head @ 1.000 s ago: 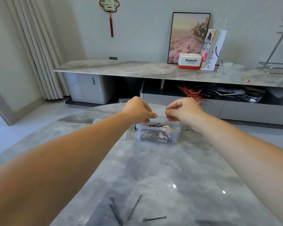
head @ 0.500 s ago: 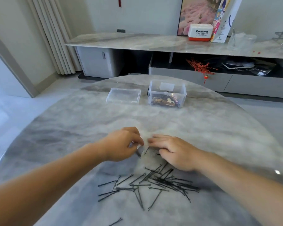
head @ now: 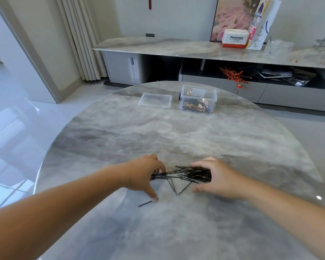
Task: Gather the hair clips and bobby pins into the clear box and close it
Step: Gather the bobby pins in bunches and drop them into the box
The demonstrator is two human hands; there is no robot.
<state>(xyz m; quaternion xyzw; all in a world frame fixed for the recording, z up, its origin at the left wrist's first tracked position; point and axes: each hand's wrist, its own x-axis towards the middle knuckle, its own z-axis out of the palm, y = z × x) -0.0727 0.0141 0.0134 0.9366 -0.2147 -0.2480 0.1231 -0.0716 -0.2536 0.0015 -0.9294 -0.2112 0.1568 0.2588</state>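
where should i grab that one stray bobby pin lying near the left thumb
Take the stray bobby pin across the middle of its thin shaft, coming straight down from above. It lies flat on the marble table, apart from the pile of bobby pins, so a fingertip pinch or a slide toward the table edge probably works best.

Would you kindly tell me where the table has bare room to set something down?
The broad middle of the table is bare, between the lid and box at the far edge and the pins. The near edge below the stray pin is also free. It is crowded between the left hand and right hand.
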